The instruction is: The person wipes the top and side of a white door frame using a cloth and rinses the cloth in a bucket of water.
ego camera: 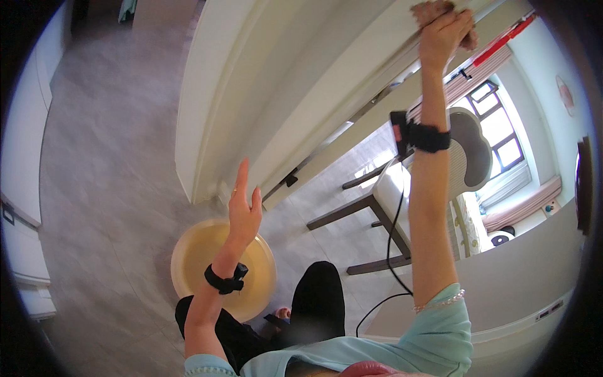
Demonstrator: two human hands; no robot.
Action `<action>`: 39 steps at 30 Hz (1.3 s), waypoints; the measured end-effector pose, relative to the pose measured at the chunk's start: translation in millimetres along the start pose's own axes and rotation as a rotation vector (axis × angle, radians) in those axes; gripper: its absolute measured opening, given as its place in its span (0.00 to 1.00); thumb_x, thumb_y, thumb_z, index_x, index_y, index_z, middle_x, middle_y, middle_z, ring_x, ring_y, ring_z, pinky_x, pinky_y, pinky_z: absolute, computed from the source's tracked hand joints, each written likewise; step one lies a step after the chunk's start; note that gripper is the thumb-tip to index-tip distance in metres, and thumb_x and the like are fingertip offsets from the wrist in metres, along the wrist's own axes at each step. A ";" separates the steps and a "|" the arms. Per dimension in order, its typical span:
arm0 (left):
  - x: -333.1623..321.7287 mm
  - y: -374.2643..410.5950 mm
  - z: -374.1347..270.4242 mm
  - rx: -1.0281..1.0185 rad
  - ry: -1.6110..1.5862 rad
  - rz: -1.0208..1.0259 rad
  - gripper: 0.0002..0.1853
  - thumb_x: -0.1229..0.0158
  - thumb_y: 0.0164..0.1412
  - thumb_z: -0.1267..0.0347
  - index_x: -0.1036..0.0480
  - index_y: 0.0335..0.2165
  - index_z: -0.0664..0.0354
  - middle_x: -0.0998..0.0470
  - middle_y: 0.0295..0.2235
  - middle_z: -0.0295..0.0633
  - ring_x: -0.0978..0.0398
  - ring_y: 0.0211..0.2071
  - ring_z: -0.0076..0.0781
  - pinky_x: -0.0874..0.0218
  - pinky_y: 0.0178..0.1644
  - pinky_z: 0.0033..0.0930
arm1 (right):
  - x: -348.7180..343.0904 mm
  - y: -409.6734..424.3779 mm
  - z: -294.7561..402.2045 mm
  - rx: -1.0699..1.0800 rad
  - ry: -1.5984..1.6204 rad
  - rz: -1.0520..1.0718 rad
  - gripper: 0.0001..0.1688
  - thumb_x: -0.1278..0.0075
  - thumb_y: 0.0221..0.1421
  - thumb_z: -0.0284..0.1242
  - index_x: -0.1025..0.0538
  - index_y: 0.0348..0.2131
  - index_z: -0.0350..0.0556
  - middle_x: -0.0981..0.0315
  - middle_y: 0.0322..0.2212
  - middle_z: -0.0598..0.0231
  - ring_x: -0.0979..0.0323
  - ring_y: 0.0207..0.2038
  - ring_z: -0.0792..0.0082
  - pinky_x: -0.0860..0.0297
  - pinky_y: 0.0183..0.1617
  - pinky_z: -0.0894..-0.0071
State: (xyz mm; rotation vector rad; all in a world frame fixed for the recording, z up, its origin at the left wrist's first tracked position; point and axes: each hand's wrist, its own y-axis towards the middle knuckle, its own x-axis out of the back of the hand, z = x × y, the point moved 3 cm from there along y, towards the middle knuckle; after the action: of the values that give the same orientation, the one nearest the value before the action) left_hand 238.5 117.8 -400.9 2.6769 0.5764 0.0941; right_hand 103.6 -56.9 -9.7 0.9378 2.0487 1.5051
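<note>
High up at the top right, my right hand (pixel 443 40) grips a crumpled brownish-pink cloth (pixel 426 13). The cloth is against or very near the upper part of a cream-white door frame (pixel 301 89); exact contact cannot be told. My left hand (pixel 245 219) holds nothing, its fingers stretched out and the thumb apart, close to the lower part of the frame. Beneath that hand, a round yellow basin (pixel 188 264) stands on the floor, partly hidden by my left forearm. Black straps with small devices circle both wrists.
A chair (pixel 391 202) with dark legs stands right of the frame, and a black cable (pixel 390 245) hangs beside my right arm. Grey tiled floor (pixel 103 141) stretches left towards white cabinets (pixel 23 155). A window (pixel 499 122) is beyond, at right.
</note>
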 end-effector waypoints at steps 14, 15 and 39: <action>10.2 -7.9 3.7 -0.036 0.074 -0.119 0.30 0.59 0.53 0.81 0.48 0.57 0.62 0.43 0.57 0.48 0.44 0.57 0.46 0.53 0.58 0.39 | 18.7 -77.5 87.3 -0.098 -0.132 0.175 0.32 0.59 0.57 0.31 0.47 0.58 0.44 0.63 0.60 0.45 0.55 0.60 0.41 0.50 0.60 0.50; 9.7 -8.2 11.6 -0.021 0.078 -0.149 0.30 0.59 0.53 0.81 0.48 0.57 0.62 0.43 0.57 0.48 0.43 0.56 0.45 0.53 0.58 0.39 | 13.3 -70.4 90.5 -0.043 -0.220 0.203 0.32 0.58 0.56 0.31 0.46 0.58 0.46 0.63 0.61 0.46 0.55 0.60 0.42 0.50 0.60 0.49; 8.4 -5.9 44.3 -0.067 0.198 -0.219 0.27 0.58 0.55 0.81 0.45 0.55 0.64 0.39 0.53 0.49 0.41 0.54 0.47 0.49 0.56 0.39 | -3.7 199.1 -40.9 0.226 -0.515 -0.219 0.30 0.53 0.48 0.37 0.34 0.51 0.46 0.55 0.55 0.34 0.52 0.57 0.38 0.50 0.59 0.51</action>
State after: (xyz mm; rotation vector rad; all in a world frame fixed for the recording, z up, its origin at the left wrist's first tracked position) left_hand 250.4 109.9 -444.0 2.5377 0.9072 0.3135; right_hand 131.3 -50.0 191.6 1.0176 1.8796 0.8228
